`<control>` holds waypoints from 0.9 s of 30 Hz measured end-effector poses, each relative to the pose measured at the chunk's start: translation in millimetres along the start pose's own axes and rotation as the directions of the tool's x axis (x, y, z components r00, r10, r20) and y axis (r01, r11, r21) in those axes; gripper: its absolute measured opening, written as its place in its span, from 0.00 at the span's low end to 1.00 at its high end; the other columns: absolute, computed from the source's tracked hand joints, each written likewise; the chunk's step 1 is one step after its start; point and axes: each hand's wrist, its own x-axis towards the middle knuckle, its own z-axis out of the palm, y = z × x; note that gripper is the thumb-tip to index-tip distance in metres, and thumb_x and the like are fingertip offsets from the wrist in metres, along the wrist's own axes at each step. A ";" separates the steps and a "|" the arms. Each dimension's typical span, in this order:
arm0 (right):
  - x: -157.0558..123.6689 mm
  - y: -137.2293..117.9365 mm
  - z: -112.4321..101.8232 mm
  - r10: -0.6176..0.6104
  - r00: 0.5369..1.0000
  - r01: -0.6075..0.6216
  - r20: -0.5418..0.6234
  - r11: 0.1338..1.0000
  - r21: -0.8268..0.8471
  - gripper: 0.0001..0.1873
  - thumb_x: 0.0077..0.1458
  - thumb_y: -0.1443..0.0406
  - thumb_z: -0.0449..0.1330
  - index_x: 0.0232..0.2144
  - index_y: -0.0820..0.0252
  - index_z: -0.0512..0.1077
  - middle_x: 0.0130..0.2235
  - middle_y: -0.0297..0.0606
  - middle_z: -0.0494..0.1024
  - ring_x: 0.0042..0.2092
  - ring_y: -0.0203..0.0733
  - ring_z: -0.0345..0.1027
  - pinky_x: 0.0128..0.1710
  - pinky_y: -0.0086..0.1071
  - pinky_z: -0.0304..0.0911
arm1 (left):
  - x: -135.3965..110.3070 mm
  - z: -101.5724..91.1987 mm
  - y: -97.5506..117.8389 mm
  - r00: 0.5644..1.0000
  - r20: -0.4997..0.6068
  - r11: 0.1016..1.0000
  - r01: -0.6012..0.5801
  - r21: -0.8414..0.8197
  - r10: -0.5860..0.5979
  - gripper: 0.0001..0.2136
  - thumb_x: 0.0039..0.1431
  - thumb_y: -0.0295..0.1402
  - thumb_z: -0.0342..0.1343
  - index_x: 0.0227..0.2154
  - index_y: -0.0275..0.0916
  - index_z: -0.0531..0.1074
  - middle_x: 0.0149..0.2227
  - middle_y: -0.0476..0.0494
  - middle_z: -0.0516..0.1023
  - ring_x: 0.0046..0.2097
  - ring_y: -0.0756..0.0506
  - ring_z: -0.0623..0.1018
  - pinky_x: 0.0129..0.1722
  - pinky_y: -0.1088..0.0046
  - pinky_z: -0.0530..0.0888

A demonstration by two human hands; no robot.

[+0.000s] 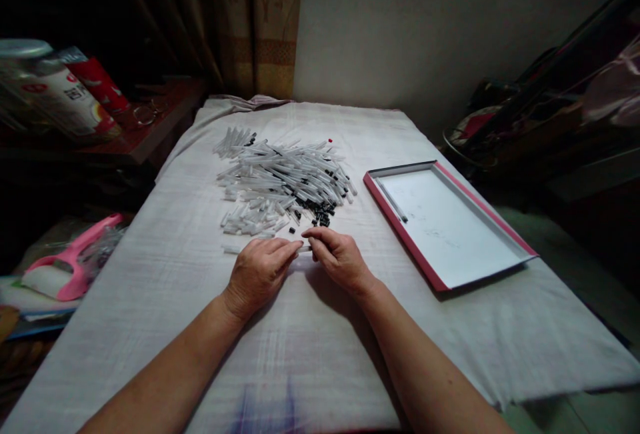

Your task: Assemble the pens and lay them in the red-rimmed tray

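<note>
A heap of clear plastic tubes [280,177] with small black caps [315,209] lies in the middle of the cloth-covered table [200,327]. Just in front of the heap, my left hand [257,273] and my right hand [339,257] meet fingertip to fingertip. Both are pinched on one clear tube [304,247] held between them, close above the cloth. The tube is mostly hidden by the fingers.
A shallow white tray with a red rim [400,231] lies to the right and holds one finished tube [393,201]. A pink-handled tool [75,254] lies off the table at the left. Jars stand on a shelf [55,97] at the back left. Dark clutter sits at the right.
</note>
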 end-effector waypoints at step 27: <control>-0.2 -4.4 -6.7 0.013 0.998 -0.011 0.059 0.999 -0.031 0.10 0.59 0.63 0.54 0.28 0.58 0.72 0.28 0.34 0.77 0.30 0.36 0.70 0.34 0.29 0.63 | 1.4 -2.3 -2.5 1.000 0.001 0.999 0.029 -0.022 -0.029 0.11 0.67 0.33 0.49 0.47 0.39 0.73 0.39 0.43 0.81 0.38 0.44 0.79 0.37 0.68 0.71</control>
